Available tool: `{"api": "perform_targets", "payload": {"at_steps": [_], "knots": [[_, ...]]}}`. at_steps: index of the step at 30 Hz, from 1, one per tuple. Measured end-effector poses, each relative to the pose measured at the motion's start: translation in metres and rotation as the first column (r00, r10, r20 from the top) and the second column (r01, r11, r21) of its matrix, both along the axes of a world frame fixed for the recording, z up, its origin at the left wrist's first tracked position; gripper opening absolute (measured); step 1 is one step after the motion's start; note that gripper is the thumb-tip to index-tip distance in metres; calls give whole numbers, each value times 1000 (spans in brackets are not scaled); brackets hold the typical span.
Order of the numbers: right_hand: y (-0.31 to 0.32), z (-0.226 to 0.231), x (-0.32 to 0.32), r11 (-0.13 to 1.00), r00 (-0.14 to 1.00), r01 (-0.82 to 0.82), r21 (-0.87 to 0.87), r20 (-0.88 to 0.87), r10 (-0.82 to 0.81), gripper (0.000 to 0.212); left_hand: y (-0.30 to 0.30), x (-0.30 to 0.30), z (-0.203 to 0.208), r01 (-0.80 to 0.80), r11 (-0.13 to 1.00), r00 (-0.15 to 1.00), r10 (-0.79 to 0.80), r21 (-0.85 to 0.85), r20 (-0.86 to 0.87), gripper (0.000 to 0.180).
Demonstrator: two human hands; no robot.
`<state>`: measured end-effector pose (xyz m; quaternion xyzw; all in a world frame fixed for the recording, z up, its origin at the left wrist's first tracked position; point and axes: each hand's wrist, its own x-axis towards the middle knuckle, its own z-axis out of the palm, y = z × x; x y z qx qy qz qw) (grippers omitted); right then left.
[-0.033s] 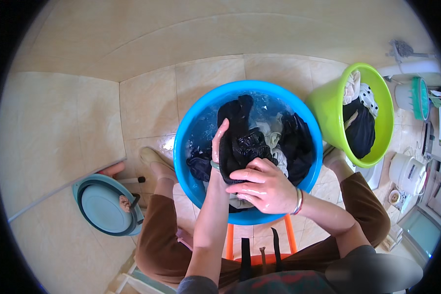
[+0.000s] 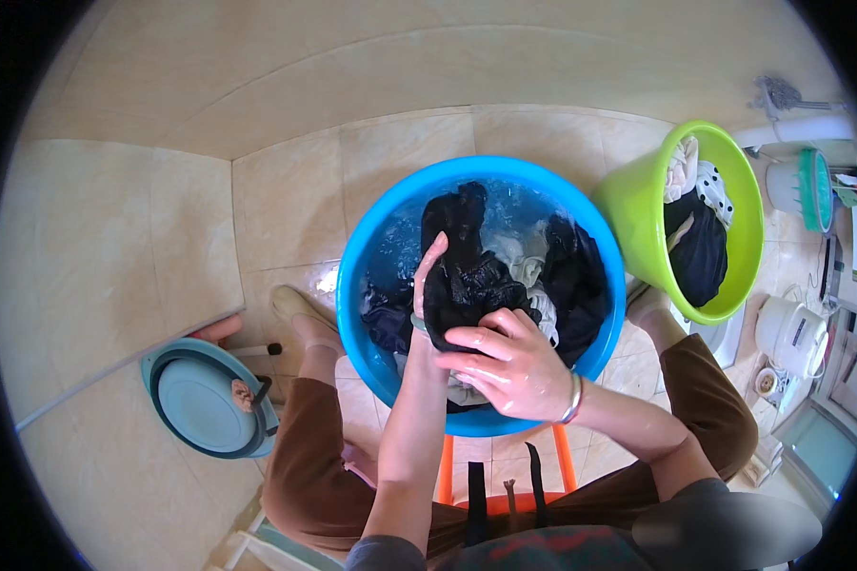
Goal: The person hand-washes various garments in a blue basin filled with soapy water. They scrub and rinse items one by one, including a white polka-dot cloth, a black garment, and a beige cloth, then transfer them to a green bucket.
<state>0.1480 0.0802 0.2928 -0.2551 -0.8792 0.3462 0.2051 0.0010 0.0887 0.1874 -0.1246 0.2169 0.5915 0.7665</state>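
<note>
A wet black garment (image 2: 455, 228) is bunched up over a round blue tub (image 2: 352, 238) of water. Its exact kind I cannot tell. My left hand (image 2: 427, 276) supports it from the left, thumb up along its edge and the other fingers hidden by the cloth. At its near end, my right hand (image 2: 509, 366) grips the cloth with bent fingers, wet with drops. Around it in the tub lie more dark clothes (image 2: 579, 285) and a pale piece of cloth (image 2: 522, 257), partly under water.
On the right stands a tall green bucket (image 2: 628, 209) of clothes. To the left is a grey-blue basin (image 2: 200, 404). An orange stool (image 2: 562, 457) shows between my knees. Beyond the green bucket are a white bucket (image 2: 786, 338) and a white-and-teal container (image 2: 814, 190).
The black garment's folds have shifted slightly, its far end a little to the left. My right hand sits slightly nearer to me. Both hands keep their hold.
</note>
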Motion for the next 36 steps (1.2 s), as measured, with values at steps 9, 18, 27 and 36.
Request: {"api": "perform_targets", "payload": {"at_steps": [9, 18, 27, 36], "knots": [[-14, -27, -37, 864, 908, 415, 284, -183, -376, 44, -33, 10, -8, 41, 999, 993, -44, -25, -106, 40], [20, -51, -47, 889, 837, 452, -78, -307, -453, 17, -23, 18, -19, -245, 964, 818, 263, 104, -511, 35], [89, -137, -5, 788, 788, 615, -27, -22, -615, 15, -2, 26, -3, -457, 838, 693, 124, -299, -710, 46], [97, -177, 0, 950, 845, 307, 58, 442, -300, 52, -5, -12, -49, -176, 893, 677, -196, -415, -709, 79]]}}
